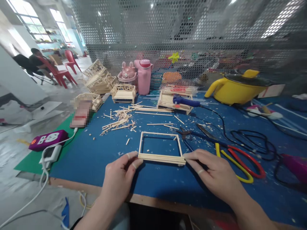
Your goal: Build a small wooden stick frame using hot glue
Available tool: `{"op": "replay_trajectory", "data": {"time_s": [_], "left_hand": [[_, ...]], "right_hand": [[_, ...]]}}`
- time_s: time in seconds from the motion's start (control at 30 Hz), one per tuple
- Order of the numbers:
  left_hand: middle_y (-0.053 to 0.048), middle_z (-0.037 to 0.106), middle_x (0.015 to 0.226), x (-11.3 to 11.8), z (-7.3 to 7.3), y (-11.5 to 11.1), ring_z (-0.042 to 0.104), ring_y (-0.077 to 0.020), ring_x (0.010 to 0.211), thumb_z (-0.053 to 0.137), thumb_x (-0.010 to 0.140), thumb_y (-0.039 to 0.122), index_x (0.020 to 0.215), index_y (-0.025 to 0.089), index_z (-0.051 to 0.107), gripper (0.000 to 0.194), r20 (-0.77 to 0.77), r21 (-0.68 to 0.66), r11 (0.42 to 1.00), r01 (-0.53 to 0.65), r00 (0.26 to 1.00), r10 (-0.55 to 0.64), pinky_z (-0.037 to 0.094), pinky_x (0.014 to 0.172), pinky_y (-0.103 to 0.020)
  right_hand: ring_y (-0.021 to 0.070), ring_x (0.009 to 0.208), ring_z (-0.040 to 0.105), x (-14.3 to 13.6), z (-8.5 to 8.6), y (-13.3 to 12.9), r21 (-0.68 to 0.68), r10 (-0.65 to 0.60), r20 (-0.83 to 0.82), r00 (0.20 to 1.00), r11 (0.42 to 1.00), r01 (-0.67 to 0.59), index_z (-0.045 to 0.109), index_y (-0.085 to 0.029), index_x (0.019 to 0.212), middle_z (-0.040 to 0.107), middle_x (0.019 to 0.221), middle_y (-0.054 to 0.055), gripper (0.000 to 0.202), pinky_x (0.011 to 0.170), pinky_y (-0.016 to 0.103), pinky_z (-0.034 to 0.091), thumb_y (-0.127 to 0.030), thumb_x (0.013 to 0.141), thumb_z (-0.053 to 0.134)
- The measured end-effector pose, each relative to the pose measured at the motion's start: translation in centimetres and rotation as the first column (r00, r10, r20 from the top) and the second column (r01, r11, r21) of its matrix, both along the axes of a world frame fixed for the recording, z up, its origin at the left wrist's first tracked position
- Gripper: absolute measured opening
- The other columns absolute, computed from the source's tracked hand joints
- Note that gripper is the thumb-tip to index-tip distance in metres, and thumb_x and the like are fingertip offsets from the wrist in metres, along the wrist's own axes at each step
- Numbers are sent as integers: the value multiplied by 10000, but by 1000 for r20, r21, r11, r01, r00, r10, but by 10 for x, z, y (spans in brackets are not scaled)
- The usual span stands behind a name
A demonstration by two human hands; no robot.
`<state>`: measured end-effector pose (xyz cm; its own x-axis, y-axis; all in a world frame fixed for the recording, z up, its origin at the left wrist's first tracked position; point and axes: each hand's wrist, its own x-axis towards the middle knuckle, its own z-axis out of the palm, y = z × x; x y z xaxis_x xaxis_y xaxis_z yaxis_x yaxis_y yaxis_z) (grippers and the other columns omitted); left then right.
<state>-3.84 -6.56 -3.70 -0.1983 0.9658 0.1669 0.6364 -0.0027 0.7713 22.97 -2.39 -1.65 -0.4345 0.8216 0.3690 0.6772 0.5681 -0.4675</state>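
Note:
A small rectangular frame of thin wooden sticks (161, 158) is at the table's front, several sticks lying side by side along its near edge. My left hand (122, 171) pinches the left end of that edge between thumb and fingers. At the right end, my right hand (211, 172) pinches the same edge. White coverings wrap some fingertips. Just beyond the right hand lie pliers (185, 133) and scissors (247, 163) with red and yellow handles. Loose wooden sticks (120, 121) are heaped behind the frame.
A blue glue gun (185, 101) rests on a small wooden piece at the back, its black cord (254, 140) coiled at right. Also there are a yellow pot (240, 89), a pink bottle (144, 78) and a little wooden bed (123, 94). A purple power strip (49, 140) sits left.

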Motion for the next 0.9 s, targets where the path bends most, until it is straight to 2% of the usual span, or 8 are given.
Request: {"op": "replay_trajectory", "data": {"time_s": [0.07, 0.23, 0.33, 0.7, 0.9], "left_hand": [[40, 758, 899, 1, 1, 0, 718, -163, 820, 618, 822, 328, 958, 260, 719, 183, -37, 32, 999, 20, 999, -19, 572, 730, -239], [-20, 760, 876, 5, 0, 1, 725, -170, 776, 611, 835, 282, 922, 189, 734, 176, -177, 237, 970, 48, 984, -5, 572, 695, -206], [-44, 760, 874, 5, 1, 1, 724, -167, 759, 596, 850, 282, 905, 170, 732, 185, -248, 293, 951, 94, 969, -19, 567, 675, -192], [-62, 759, 810, 3, 3, -1, 720, -167, 679, 514, 893, 381, 863, 149, 722, 313, -395, 370, 918, 140, 919, 19, 549, 604, -191], [-44, 754, 773, 4, 2, -1, 710, -155, 651, 519, 889, 382, 847, 165, 721, 299, -396, 355, 925, 134, 918, 19, 536, 593, -190]], "right_hand": [[150, 752, 632, 0, 0, 0, 0, 3, 11, 1000, 1000, -3, 657, -245, 886, 669, 804, 16, 137, 673, 261, 487, -224, 892, 521], [151, 761, 628, 0, 0, 1, 3, 6, 18, 1000, 1000, -6, 650, -237, 888, 666, 809, 23, 127, 687, 269, 484, -220, 892, 525], [146, 755, 619, 0, -1, 1, -9, 5, 19, 1000, 1000, -5, 650, -236, 892, 660, 799, 18, 133, 684, 262, 475, -212, 894, 519], [141, 740, 571, -4, 3, -4, -65, -22, -43, 999, 998, 20, 643, -211, 830, 632, 763, 10, 143, 691, 263, 426, -204, 897, 517], [143, 772, 563, -6, 1, -5, -86, -29, -61, 998, 996, 24, 634, -208, 855, 628, 797, 14, 133, 718, 270, 422, -205, 904, 511]]}}
